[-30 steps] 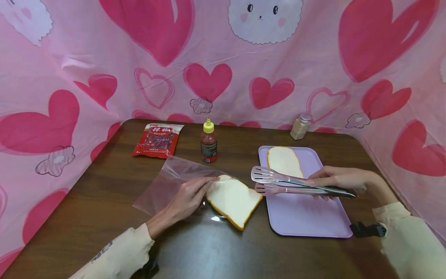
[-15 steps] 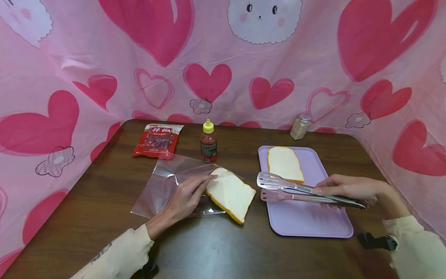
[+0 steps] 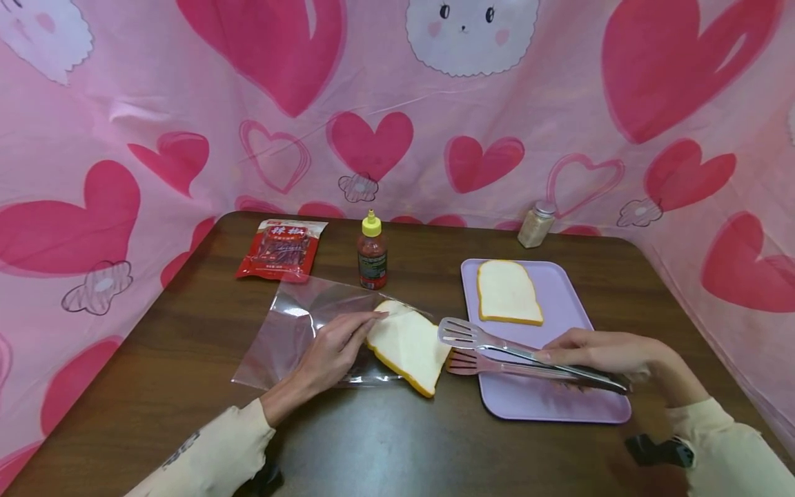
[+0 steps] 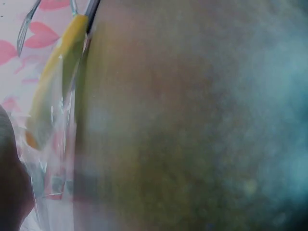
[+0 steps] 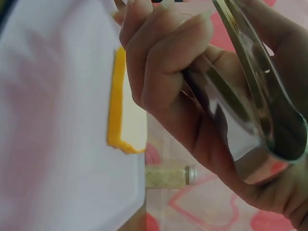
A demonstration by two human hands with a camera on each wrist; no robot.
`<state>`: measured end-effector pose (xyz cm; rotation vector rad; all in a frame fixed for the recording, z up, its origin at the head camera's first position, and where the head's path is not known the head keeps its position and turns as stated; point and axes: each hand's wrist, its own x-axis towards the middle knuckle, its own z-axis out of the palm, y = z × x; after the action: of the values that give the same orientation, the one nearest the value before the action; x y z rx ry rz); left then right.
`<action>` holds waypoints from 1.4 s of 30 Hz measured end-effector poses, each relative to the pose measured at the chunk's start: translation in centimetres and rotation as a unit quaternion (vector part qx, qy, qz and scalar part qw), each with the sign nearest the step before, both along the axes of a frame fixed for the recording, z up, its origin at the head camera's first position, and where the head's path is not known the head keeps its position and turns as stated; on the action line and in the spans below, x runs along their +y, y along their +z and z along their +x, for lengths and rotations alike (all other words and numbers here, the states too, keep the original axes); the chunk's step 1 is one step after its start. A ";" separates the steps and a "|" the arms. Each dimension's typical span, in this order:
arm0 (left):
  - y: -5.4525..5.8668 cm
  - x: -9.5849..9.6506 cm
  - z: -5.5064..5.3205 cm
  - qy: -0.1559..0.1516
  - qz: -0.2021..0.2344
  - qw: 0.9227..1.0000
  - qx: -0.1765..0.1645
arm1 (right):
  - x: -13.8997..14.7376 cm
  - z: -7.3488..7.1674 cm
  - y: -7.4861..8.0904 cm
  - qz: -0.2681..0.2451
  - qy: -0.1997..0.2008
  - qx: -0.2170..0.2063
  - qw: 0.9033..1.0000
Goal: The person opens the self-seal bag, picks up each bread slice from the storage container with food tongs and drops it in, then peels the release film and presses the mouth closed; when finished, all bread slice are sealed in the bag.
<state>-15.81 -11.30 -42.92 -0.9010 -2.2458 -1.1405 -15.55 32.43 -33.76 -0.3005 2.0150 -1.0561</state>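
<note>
A bread slice [image 3: 413, 352] lies tilted at the table's middle, its left part inside a clear plastic bag [image 3: 279, 345]. My left hand [image 3: 332, 348] pinches the bag's edge over the slice's upper left corner. In the left wrist view, the slice's yellow crust [image 4: 53, 72] shows through the film. My right hand [image 3: 596, 355] grips metal tongs [image 3: 515, 352] whose slotted ends are spread at the slice's right edge; whether they touch it I cannot tell. The right wrist view shows curled fingers around the tongs' bent end [image 5: 274, 144].
Beneath the tongs lies a lilac tray [image 3: 553, 400] with a second bread slice [image 3: 508, 293] at its far end. Behind stand a sauce bottle [image 3: 373, 255] with a yellow cap and a small seasoning jar [image 3: 537, 226]. A red chili packet [image 3: 282, 250] lies back left.
The held slice has shifted slightly left and up, with the bag around it. The tongs drew away to the right, then came back left and lower to the slice's right edge.
</note>
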 end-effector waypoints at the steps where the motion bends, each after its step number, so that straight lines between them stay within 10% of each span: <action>1: -0.1 0.0 0.0 0.001 -0.001 1.000 -0.002 | -0.1 0.1 -0.1 0.013 -0.011 0.004 1.000; 16: -0.5 -0.1 -0.3 0.016 -0.009 0.999 -0.031 | 0.0 -0.2 -2.5 -0.060 0.046 0.035 0.997; 31: -0.5 0.0 -0.3 0.022 0.005 0.998 -0.058 | -1.7 0.6 1.2 0.052 0.032 0.078 0.995; 42: -0.4 0.1 -0.1 0.030 -0.001 0.996 -0.084 | -2.3 0.6 -0.4 0.037 -0.013 0.064 0.997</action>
<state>-15.91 -11.23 -43.28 -0.7570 -2.3901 -1.2272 -14.96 30.11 -34.20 -0.3101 2.1727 -0.9984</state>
